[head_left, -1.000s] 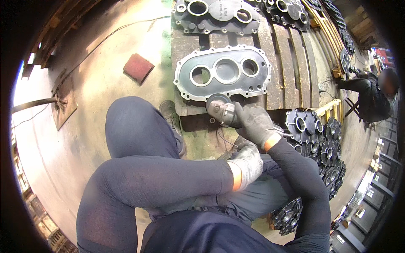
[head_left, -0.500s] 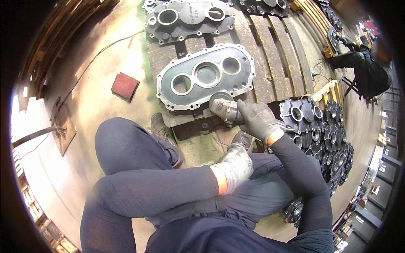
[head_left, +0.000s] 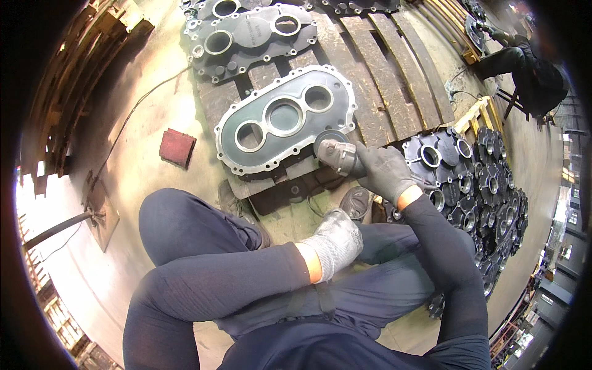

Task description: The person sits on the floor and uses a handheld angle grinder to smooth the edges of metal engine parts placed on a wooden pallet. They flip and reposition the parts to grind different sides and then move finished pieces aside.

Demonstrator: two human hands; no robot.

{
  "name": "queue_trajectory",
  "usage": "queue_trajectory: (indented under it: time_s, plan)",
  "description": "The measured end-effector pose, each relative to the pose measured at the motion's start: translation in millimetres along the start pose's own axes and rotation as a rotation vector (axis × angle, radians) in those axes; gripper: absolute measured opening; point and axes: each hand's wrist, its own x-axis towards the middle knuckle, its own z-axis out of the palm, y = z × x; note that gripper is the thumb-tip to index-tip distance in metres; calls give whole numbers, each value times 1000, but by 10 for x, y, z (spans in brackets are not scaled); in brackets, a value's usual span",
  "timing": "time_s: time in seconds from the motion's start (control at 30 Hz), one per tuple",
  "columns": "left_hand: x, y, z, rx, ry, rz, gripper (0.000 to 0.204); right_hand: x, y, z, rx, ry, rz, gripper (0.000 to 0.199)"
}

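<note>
Nearest the camera, the left hand in a pale knit glove rests on the person's own dark trouser leg, fingers curled down over the knee and holding nothing that can be seen. Just past it, toward one o'clock, the right hand in a dark glove has its fingers wrapped tight round the body of a hand grinder, whose disc end touches the lower right rim of the grey gearbox cover plate. That plate, oblong with three round bores and a ring of bolt holes, lies flat on a wooden pallet at about twelve o'clock from the hands. At three o'clock from the right hand a heap of small dark flanged castings lies on the floor. At ten o'clock, well apart on the concrete floor, is a red block. Farther along the pallet, at eleven o'clock, lies a darker cover plate. Farthest off, at two o'clock, another person in dark clothes bends over.
</note>
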Motion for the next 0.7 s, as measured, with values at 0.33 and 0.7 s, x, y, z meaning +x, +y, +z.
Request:
queue_trajectory:
  time_s: [0.33, 0.7]
  plan:
    - [160, -29, -46, -32, -80, 15, 21, -217, 486, 108, -41, 63, 128, 71]
    - [173, -93, 70, 22, 7, 25, 22, -258, 809, 62, 211, 189, 481, 73]
